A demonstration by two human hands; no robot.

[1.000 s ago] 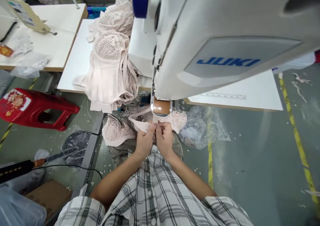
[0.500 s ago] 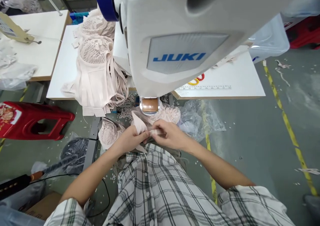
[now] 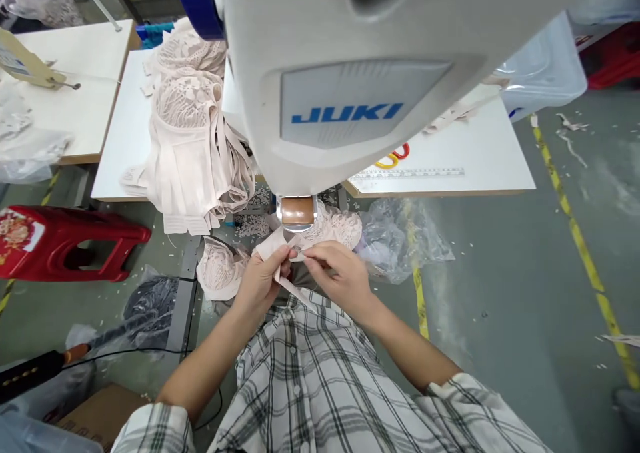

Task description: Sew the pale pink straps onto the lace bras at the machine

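Note:
My left hand [image 3: 264, 281] and my right hand [image 3: 338, 273] meet just below the head of a white JUKI sewing machine [image 3: 350, 86]. Both pinch a pale pink bra strap piece [image 3: 273, 247] whose loose end hangs down over my checked shirt. The fingers of each hand are closed on the fabric. A lace bra cup [image 3: 344, 226] lies right behind my right hand under the machine's brown needle end [image 3: 297, 211]. Another lace cup [image 3: 216, 273] hangs to the left of my left hand.
A tall pile of pale pink bras [image 3: 193, 139] rests on the white table [image 3: 125, 133] at left. Yellow and red scissors handles [image 3: 393, 158] lie on the right tabletop. A red plastic stool [image 3: 65, 239], plastic bags [image 3: 400, 239] and scraps sit on the floor.
The view shifted left and closer to the machine a second ago. My hands moved from fingertips pressed together to a slightly spread pinch on the strap, drawing it up toward the needle end.

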